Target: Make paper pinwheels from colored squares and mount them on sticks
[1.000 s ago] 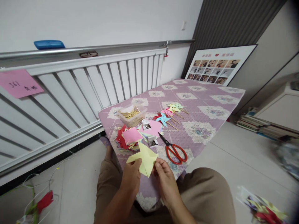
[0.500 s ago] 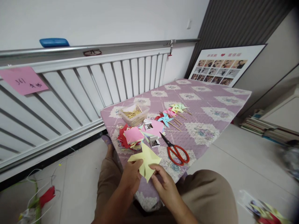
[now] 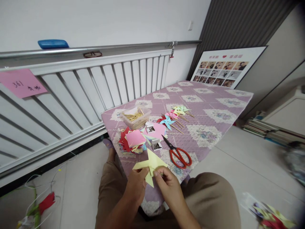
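A pale yellow paper pinwheel [image 3: 154, 160] is held between my two hands over the near corner of the table. My left hand [image 3: 138, 183] pinches its left blade. With thumb and fingers, my right hand [image 3: 168, 183] grips the right side near the centre. Just beyond lie a stack of coloured paper squares [image 3: 135, 139] and two small white boxes, the nearer box [image 3: 156, 145] holding small metal pieces. Red-handled scissors [image 3: 177, 154] lie to the right, blades pointing away. Several finished pinwheels on sticks, one of them a blue pinwheel [image 3: 167, 122], lie farther back.
A clear plastic box [image 3: 126, 119] of thin wooden sticks stands near the radiator [image 3: 114, 79]. The flowered tablecloth [image 3: 207, 92] reaches back toward a photo board [image 3: 225, 66]. Books [image 3: 258, 130] are stacked on the floor at right.
My right hand has shifted its hold inward, the thumb now near the pinwheel's centre. My left fingers have moved onto the left blade. The view has shifted slightly.
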{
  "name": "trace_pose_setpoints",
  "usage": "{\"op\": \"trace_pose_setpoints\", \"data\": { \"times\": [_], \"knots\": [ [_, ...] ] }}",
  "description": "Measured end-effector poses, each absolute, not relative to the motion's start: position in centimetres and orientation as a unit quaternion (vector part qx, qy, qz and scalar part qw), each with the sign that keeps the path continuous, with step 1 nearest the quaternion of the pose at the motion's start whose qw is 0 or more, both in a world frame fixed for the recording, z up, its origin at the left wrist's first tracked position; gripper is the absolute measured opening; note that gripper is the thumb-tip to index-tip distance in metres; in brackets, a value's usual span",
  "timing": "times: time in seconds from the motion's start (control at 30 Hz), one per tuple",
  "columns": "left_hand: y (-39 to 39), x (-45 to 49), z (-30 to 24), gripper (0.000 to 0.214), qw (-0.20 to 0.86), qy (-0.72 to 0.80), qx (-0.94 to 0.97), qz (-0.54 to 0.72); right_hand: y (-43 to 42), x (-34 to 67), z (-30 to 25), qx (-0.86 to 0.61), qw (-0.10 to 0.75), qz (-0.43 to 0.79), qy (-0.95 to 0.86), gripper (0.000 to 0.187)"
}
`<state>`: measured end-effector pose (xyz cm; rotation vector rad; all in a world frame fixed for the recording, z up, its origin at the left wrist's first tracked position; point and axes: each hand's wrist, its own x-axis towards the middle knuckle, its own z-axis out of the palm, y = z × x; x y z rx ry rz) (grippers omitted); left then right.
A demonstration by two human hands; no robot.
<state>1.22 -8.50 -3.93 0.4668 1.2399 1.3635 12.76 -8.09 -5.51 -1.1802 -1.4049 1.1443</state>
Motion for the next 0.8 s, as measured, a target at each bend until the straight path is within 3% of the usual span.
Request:
{"op": "trace_pose_setpoints", "data": {
  "times": [0.3,0.8],
  "knots": [
    [-8.9,1.5,-3.9,0.013,0.622,0.467,0.199,0.596,-7.9,12.9,-5.9,-0.505,0.466,0.4,-0.607,0.027],
    [-9.1,1.5,-5.2,0.018,0.571,0.541,0.225,0.575,-8.0,12.8,-5.3,-0.511,0.478,0.347,-0.625,0.026]
  ]
}}
